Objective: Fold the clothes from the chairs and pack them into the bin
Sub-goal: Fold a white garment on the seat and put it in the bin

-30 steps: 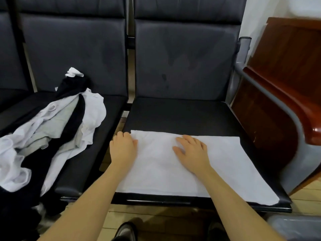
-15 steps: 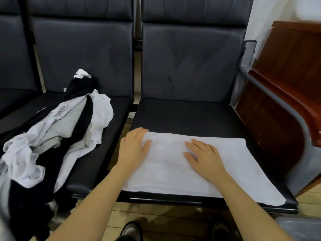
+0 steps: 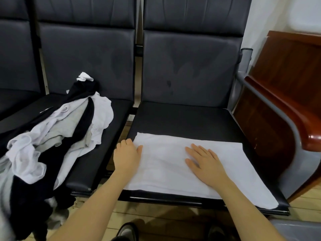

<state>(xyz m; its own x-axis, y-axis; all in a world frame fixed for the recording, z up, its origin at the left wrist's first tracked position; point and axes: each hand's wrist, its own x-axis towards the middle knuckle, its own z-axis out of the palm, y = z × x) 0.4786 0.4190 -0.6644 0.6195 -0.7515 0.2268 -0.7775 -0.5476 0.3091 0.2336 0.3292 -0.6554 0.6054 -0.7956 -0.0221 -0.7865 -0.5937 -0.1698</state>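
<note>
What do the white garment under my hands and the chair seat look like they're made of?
The white garment looks like thin woven or knit fabric, probably cotton: matte, softly creased, lying flat. The chair seat looks like black leather or vinyl: smooth, slightly shiny, padded, with wear marks. I cannot tell which.

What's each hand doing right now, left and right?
Left hand: fingers curled at the left edge of the white garment; a grip cannot be told.
Right hand: open, flat on it.

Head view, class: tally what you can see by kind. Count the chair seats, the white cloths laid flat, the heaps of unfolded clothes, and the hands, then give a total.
Chair seats: 3
White cloths laid flat: 1
Heaps of unfolded clothes: 1
Hands: 2, left hand, right hand
Total: 7
</note>
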